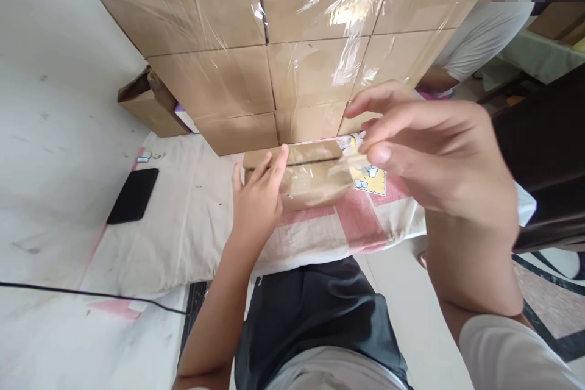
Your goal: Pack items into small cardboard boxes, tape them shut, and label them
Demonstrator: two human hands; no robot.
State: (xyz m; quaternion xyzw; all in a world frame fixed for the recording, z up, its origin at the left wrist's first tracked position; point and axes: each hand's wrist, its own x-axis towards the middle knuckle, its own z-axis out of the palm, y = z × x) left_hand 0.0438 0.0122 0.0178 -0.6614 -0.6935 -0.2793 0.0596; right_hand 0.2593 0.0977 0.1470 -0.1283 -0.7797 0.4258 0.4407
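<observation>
A small brown cardboard box (315, 183) lies on the cloth-covered surface, with shiny clear tape across its top. My left hand (259, 195) rests on the box's left end, fingers spread. Above and to the right of the box, my right hand (439, 152) is raised with thumb and forefinger pinched. A translucent strip of clear tape (351, 161) runs from the box's right end to those fingertips. Partly behind my right hand lies a yellow cartoon-printed piece (372, 184).
Tall stacked cartons (228, 82) wrapped in clear film stand right behind the box. A black phone-like slab (133, 196) lies at left near an open carton (153, 103). A black cable (91, 295) crosses the lower left. Another person's white sleeve (484, 42) shows at right.
</observation>
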